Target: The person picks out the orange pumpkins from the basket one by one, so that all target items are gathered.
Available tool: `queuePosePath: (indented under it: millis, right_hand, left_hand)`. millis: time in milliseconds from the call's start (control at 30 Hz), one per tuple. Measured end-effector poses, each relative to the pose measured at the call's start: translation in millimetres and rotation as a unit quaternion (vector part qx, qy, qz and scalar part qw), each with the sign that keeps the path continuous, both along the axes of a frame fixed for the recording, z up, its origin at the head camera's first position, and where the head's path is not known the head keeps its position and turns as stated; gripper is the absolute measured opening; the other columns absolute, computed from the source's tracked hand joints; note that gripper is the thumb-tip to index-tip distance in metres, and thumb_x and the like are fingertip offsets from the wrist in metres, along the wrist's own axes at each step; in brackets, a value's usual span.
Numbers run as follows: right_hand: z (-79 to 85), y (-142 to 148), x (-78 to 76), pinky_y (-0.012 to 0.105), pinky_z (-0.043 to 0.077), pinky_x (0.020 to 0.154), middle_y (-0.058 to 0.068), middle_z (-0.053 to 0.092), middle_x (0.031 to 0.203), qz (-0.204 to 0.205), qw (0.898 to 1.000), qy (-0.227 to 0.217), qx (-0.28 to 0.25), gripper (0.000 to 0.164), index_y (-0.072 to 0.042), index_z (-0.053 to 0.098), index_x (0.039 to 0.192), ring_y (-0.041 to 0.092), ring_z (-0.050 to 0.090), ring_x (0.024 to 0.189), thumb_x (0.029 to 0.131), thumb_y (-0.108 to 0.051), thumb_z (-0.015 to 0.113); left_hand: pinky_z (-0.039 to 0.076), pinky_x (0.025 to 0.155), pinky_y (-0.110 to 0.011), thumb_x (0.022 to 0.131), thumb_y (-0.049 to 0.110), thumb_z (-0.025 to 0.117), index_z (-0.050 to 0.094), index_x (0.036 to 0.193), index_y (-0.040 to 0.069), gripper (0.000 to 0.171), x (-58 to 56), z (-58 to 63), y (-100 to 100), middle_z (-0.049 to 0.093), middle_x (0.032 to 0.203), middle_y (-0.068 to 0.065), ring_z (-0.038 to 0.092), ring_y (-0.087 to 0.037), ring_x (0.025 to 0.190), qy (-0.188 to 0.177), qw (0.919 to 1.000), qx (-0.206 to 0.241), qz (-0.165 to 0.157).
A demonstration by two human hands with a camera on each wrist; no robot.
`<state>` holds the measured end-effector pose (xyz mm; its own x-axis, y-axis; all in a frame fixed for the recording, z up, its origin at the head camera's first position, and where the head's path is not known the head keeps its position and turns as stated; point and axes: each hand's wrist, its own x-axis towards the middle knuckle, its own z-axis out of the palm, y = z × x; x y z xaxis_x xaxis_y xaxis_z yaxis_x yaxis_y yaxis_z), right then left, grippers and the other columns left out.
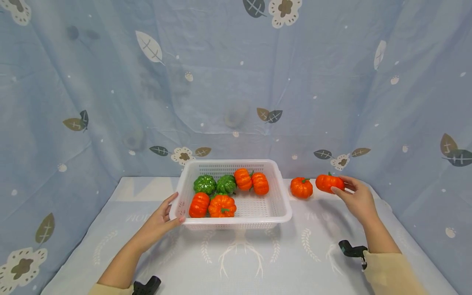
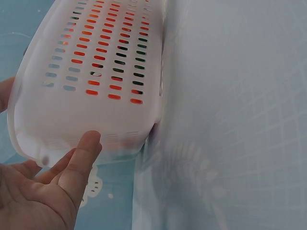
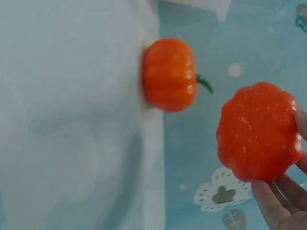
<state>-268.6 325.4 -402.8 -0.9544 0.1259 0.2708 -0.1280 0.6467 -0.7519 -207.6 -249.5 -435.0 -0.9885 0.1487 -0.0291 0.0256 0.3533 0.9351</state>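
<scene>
My right hand (image 1: 358,201) pinches a small red-orange pumpkin (image 3: 259,132) between thumb and fingers, raised above the table. Just left of it, an orange pumpkin (image 1: 301,188) with a green stem sits on the table. My left hand (image 1: 159,223) grips the left end of a white plastic basket (image 1: 236,221), its thumb at the front corner of the rim and its fingers against the perforated side (image 2: 103,112). Inside lie green pumpkins (image 1: 205,185) and several orange ones, among them a front one (image 1: 222,206) and a back-right one (image 1: 260,183).
A pale patterned cloth (image 1: 241,262) covers the table. Behind and on both sides hangs a blue curtain (image 1: 221,82) with leaf and flower prints, close to the table's back edge. Black wrist mounts (image 1: 352,249) sit by both sleeves.
</scene>
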Motion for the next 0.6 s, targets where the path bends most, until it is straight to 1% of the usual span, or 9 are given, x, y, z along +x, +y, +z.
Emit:
queuePosePath:
  millis: [100, 167, 367, 467, 600]
  right_hand:
    - [-7.7, 5, -7.8, 0.043, 0.050, 0.094, 0.029, 0.050, 0.140, -0.019, 1.000, -0.004, 0.008, 0.067, 0.005, 0.047, 0.143, 0.046, 0.049, 0.126, 0.095, -0.035, 0.069]
    - [-13.4, 8, -13.7, 0.051, 0.047, 0.095, 0.030, 0.050, 0.139, -0.024, 1.000, -0.005, 0.013, 0.065, 0.007, 0.047, 0.142, 0.047, 0.049, 0.125, 0.095, -0.032, 0.070]
    - [-27.7, 14, -28.2, 0.055, 0.047, 0.096, 0.033, 0.051, 0.135, -0.021, 0.999, -0.013, 0.038, 0.059, 0.010, 0.047, 0.139, 0.050, 0.050, 0.123, 0.094, -0.019, 0.071]
    - [-31.0, 15, -32.3, 0.057, 0.048, 0.095, 0.035, 0.050, 0.135, -0.023, 0.998, -0.025, 0.050, 0.059, 0.010, 0.047, 0.139, 0.052, 0.050, 0.122, 0.094, -0.019, 0.070]
    - [-33.6, 14, -36.8, 0.059, 0.047, 0.096, 0.036, 0.048, 0.137, -0.024, 0.998, -0.042, 0.048, 0.059, 0.009, 0.046, 0.140, 0.054, 0.047, 0.124, 0.095, -0.021, 0.070]
  left_hand:
    - [0.049, 0.099, -0.048, 0.092, 0.024, 0.072, 0.013, 0.161, 0.019, 0.091, -0.4, 0.0, 0, 0.036, 0.154, -0.026, 0.045, -0.043, 0.136, 0.000, 1.0000, -0.007, 0.003]
    - [0.049, 0.099, -0.048, 0.092, 0.026, 0.072, 0.013, 0.161, 0.020, 0.091, -0.4, 0.0, 0, 0.036, 0.154, -0.025, 0.045, -0.042, 0.136, 0.001, 0.9999, -0.011, 0.005]
    - [0.049, 0.099, -0.048, 0.092, 0.026, 0.073, 0.013, 0.161, 0.020, 0.092, 0.2, -0.5, 0, 0.037, 0.154, -0.025, 0.045, -0.042, 0.135, 0.004, 0.9999, -0.009, 0.002]
    - [0.050, 0.099, -0.046, 0.092, 0.025, 0.073, 0.012, 0.161, 0.020, 0.092, 0.2, -1.1, -1, 0.037, 0.154, -0.026, 0.045, -0.043, 0.136, 0.006, 1.0000, 0.001, -0.005]
    - [0.049, 0.098, -0.046, 0.092, 0.024, 0.073, 0.012, 0.161, 0.020, 0.092, 0.0, -1.7, -1, 0.037, 0.153, -0.026, 0.045, -0.043, 0.136, 0.008, 0.9999, 0.007, -0.008]
